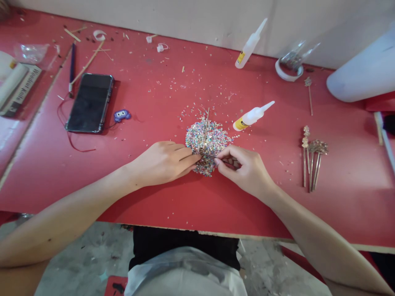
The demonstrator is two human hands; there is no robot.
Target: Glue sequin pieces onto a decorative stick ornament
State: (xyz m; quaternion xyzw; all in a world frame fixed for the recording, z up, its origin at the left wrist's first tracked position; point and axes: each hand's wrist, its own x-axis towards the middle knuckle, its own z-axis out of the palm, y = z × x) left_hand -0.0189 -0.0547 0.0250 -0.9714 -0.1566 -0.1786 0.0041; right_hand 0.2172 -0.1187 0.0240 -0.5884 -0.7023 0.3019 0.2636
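A heap of small iridescent shell-like chips (193, 135) lies on the red table in front of me. Over it lies a gold-coloured hairpin (206, 130), its stick pointing away from me and its ornamental head partly covered by my fingers. My left hand (165, 163) is closed, fingertips pressed on the hairpin's head. From the right, my right hand (247, 166) pinches a thin dark pointed tool (209, 156), whose tip touches or nearly touches that head. Whether this tool is a pair of tweezers cannot be made out.
A glue bottle (247, 119) lies right of the heap, another glue bottle (247, 51) behind it. Several finished-looking hairpins (313, 160) lie at right, near a small white cup (288, 72). At left are a phone (91, 102), a purple charm (122, 115) and a knife box (23, 90).
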